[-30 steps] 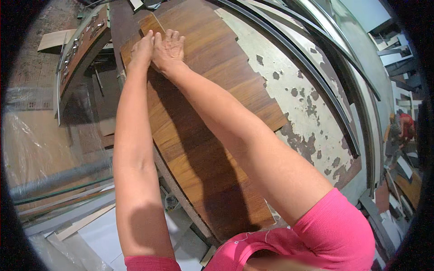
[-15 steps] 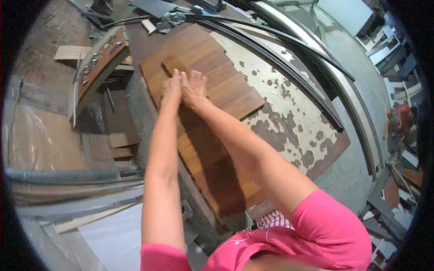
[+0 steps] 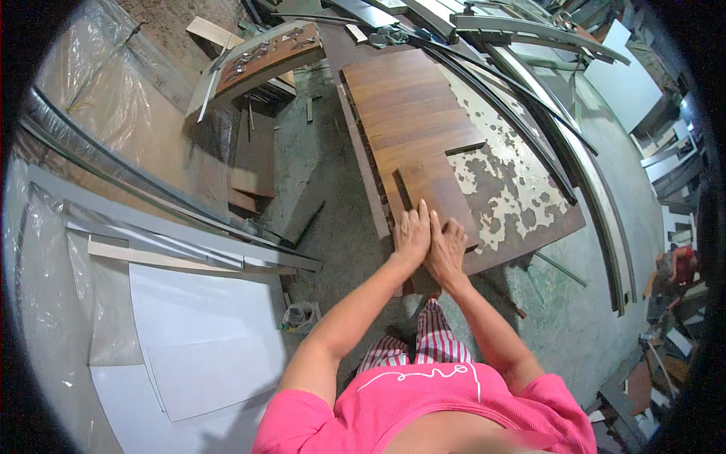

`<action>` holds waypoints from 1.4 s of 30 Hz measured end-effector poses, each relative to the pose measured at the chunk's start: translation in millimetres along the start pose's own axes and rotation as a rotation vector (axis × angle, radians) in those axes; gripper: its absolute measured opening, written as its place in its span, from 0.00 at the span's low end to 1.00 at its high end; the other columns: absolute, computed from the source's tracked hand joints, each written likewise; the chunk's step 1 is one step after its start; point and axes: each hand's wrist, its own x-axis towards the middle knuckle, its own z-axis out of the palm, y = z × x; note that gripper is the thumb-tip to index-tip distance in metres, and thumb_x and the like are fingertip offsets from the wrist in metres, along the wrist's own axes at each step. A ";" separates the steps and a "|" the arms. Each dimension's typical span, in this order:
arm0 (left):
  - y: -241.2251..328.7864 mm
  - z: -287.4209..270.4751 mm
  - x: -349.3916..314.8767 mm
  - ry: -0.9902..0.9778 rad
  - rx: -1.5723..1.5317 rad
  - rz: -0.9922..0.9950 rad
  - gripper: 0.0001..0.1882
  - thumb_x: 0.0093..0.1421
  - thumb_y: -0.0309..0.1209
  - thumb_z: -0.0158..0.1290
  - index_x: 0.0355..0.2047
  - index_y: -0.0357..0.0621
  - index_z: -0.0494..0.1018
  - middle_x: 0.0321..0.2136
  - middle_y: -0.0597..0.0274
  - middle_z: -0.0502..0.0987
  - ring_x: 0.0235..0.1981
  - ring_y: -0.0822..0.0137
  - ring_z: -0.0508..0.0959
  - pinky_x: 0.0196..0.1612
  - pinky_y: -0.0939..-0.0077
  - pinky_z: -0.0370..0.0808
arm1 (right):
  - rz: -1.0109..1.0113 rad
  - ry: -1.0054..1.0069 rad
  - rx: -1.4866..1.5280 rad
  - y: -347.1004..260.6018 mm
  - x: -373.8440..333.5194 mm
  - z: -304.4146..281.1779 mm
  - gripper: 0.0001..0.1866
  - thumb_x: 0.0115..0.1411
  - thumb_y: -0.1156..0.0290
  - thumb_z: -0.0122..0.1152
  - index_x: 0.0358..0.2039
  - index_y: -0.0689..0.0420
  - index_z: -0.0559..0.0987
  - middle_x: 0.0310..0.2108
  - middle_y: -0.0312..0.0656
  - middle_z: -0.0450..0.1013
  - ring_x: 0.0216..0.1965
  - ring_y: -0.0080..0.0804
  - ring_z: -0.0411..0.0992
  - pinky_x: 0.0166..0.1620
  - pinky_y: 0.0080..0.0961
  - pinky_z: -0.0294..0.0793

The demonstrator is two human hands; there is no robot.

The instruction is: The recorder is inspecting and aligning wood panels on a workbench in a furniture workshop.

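A long brown wood-grain board (image 3: 401,91) lies on a worn table with flaking pale paint (image 3: 522,181). On its near part is a flat wooden block (image 3: 412,181) with a dark side edge. My left hand (image 3: 412,236) presses on the block's near end, its fingers bent over it. Close beside it, my right hand (image 3: 448,246) bears down on the same block, thumbs together. The palms hide the block's near end, and both hands are near the table's front edge.
Dark metal profiles (image 3: 514,113) lie along the table's right side. To the left stands a small bench with metal pieces (image 3: 276,49). White sheets (image 3: 219,371) and plastic-wrapped panels (image 3: 121,76) are at the left. Another person (image 3: 677,268) is at the far right among offcuts.
Both hands have drawn the wooden block toward my body, from farther up the board to its near part. My elbows are now more bent, and the head view has shifted.
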 end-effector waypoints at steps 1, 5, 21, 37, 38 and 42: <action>3.7 -1.5 -17.6 0.024 0.016 -0.003 0.25 0.58 0.31 0.40 0.55 0.35 0.55 0.35 0.47 0.69 0.39 0.51 0.68 0.40 0.61 0.69 | 0.001 0.000 -0.010 -2.8 -14.9 -3.6 0.30 0.49 0.67 0.53 0.55 0.53 0.60 0.43 0.53 0.59 0.42 0.50 0.59 0.41 0.42 0.58; -2.1 -10.7 -46.2 0.013 -0.086 -0.011 0.24 0.59 0.32 0.40 0.55 0.35 0.56 0.35 0.47 0.69 0.37 0.52 0.68 0.40 0.62 0.69 | 0.020 -0.015 -0.028 -21.7 -36.7 -11.3 0.29 0.50 0.65 0.53 0.54 0.54 0.61 0.41 0.50 0.59 0.41 0.48 0.59 0.40 0.39 0.59; -55.9 -15.6 43.5 -0.006 -0.005 -0.099 0.23 0.59 0.32 0.41 0.54 0.38 0.57 0.37 0.47 0.70 0.41 0.53 0.70 0.42 0.65 0.70 | -0.036 -0.004 -0.021 -40.9 52.2 22.6 0.33 0.46 0.60 0.56 0.55 0.52 0.61 0.41 0.49 0.59 0.42 0.45 0.59 0.41 0.38 0.58; -147.8 -16.6 235.1 0.022 0.053 -0.180 0.22 0.60 0.33 0.39 0.54 0.41 0.58 0.39 0.48 0.70 0.44 0.52 0.69 0.45 0.62 0.69 | -0.038 -0.059 0.018 -61.1 257.2 91.6 0.30 0.49 0.63 0.52 0.55 0.51 0.61 0.43 0.52 0.60 0.45 0.47 0.59 0.44 0.39 0.57; -154.1 -18.5 253.0 0.015 0.051 -0.187 0.22 0.60 0.33 0.39 0.54 0.41 0.58 0.40 0.47 0.70 0.44 0.52 0.68 0.45 0.62 0.69 | -0.033 -0.066 0.021 -60.8 276.3 99.9 0.30 0.49 0.63 0.52 0.55 0.51 0.61 0.43 0.52 0.60 0.45 0.47 0.59 0.44 0.39 0.57; -185.3 -17.2 330.1 0.017 0.133 -0.180 0.21 0.60 0.34 0.36 0.53 0.41 0.59 0.41 0.47 0.70 0.47 0.50 0.67 0.47 0.59 0.67 | -0.067 0.058 0.021 -61.3 356.9 134.3 0.25 0.53 0.64 0.46 0.53 0.52 0.62 0.43 0.52 0.62 0.45 0.47 0.60 0.45 0.40 0.57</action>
